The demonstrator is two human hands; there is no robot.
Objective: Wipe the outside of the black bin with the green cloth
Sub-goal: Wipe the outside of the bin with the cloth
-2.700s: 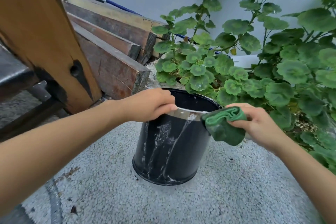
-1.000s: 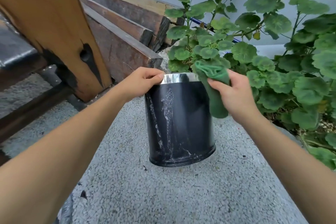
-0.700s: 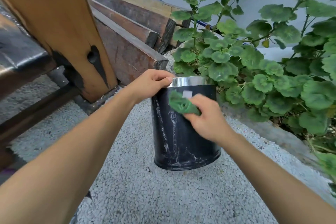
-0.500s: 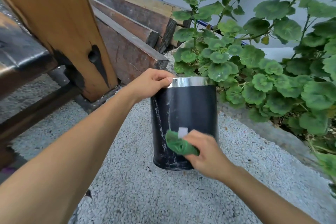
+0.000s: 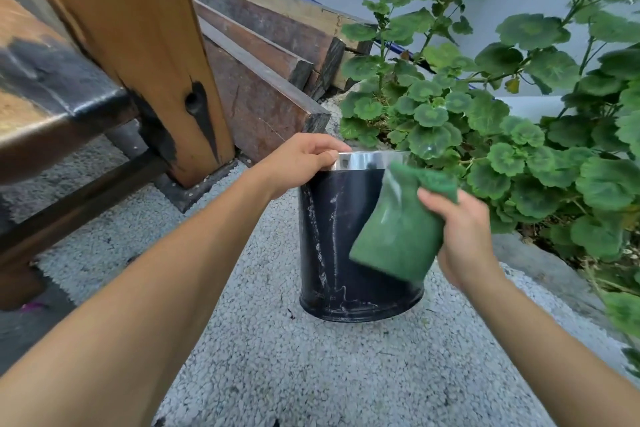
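Note:
The black bin (image 5: 332, 246) stands upright on the pebbled ground, with a shiny metal rim and pale streaks down its left side. My left hand (image 5: 301, 163) grips that rim at the bin's upper left. My right hand (image 5: 464, 236) holds the green cloth (image 5: 398, 225) against the bin's right front side; the cloth hangs down from near the rim to the lower wall and hides that part of the bin. The bin's inside is not visible.
A leafy green plant (image 5: 502, 121) crowds the bin's right and back. Stacked wooden beams (image 5: 263, 55) lie behind it. A wooden post (image 5: 138, 45) and a dark bench (image 5: 52, 97) stand at the left. Pebbled ground (image 5: 311, 374) stretches in front.
My right hand has brought the cloth from low on the bin's front up to its upper right side. A stretch of the front wall now looks cleaner. My left hand stays on the rim.

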